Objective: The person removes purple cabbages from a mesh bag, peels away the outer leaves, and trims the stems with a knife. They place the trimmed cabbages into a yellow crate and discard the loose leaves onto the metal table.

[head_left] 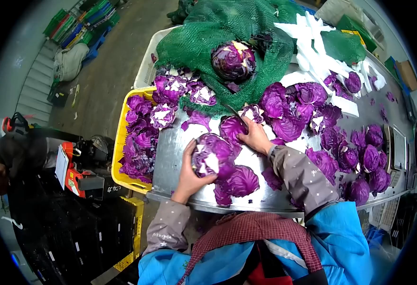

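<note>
My left hand [189, 173] is wrapped round a red cabbage [213, 154] from its left side, with the pale cut stem end turned up. My right hand [256, 137] is closed on a knife [236, 114]; its dark blade points up and left, and the handle is hidden in my fist. Just left of my right hand, purple leaves [232, 128] stand against the cabbage. Loose cabbage leaves [240, 181] lie on the metal table [170, 161] below the held cabbage.
Left of the table, a yellow crate [117, 159] holds purple cabbage. A green mesh sack [194, 45] with a whole cabbage [233, 61] lies at the back. More cabbages [360, 156] sit at right, near a scale [398, 147]. A person [16, 152] bends at far left.
</note>
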`<action>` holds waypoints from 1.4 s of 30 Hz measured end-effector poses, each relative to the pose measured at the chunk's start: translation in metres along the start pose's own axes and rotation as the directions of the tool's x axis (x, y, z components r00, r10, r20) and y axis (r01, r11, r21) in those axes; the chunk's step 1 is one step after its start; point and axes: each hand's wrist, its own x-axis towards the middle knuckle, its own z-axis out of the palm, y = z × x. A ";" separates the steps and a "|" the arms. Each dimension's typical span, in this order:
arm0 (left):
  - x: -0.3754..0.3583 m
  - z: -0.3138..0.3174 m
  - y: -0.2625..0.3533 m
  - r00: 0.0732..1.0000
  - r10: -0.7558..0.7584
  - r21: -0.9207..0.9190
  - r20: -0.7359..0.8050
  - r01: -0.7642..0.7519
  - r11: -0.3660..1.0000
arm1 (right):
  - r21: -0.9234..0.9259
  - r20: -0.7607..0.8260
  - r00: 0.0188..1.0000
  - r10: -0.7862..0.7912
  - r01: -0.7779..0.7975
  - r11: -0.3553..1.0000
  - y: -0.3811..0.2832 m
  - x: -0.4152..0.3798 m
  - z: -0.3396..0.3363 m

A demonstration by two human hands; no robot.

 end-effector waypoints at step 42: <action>0.032 0.049 0.054 0.945 -0.200 0.566 -0.260 0.317 0.761 | -0.506 0.303 0.941 -0.148 0.291 0.812 -0.097 0.014 -0.016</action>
